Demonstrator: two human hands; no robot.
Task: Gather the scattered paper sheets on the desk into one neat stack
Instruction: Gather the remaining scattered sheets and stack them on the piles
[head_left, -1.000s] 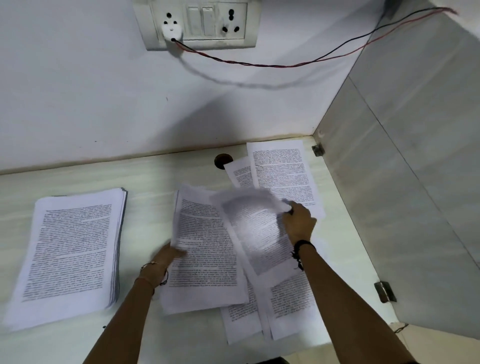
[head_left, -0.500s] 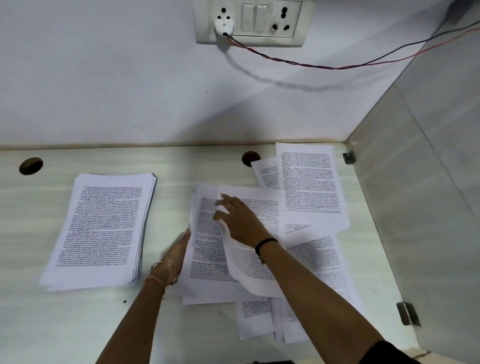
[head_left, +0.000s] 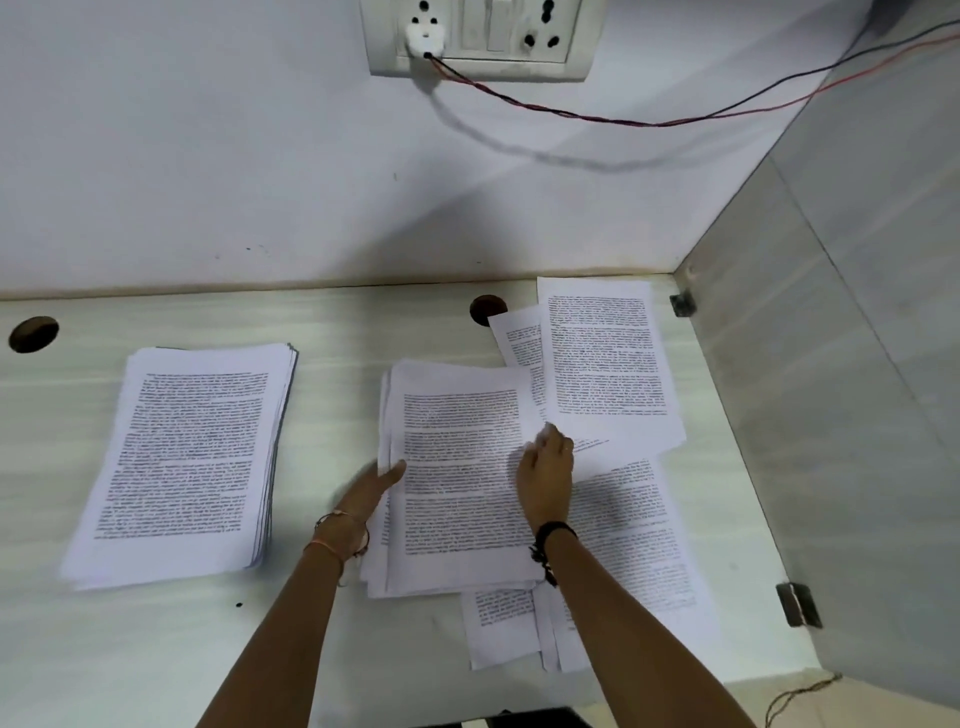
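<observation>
Printed sheets (head_left: 460, 499) loosely piled — left hand (head_left: 371, 491) flat against edge, right hand (head_left: 545, 480) grip blurred

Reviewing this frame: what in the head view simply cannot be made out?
- Head view: print on the centre pile and left stack is too small and blurred to read.
- Right hand: fingertips motion-blurred, so pinching or pressing is unclear.
- Loose sheets under the pile and right forearm: count hidden.
- Socket panel: cut off by the top edge.

An office cubicle: partitioned desk (head_left: 332, 322), printed papers (head_left: 192, 457), wall socket (head_left: 478, 39).
</observation>
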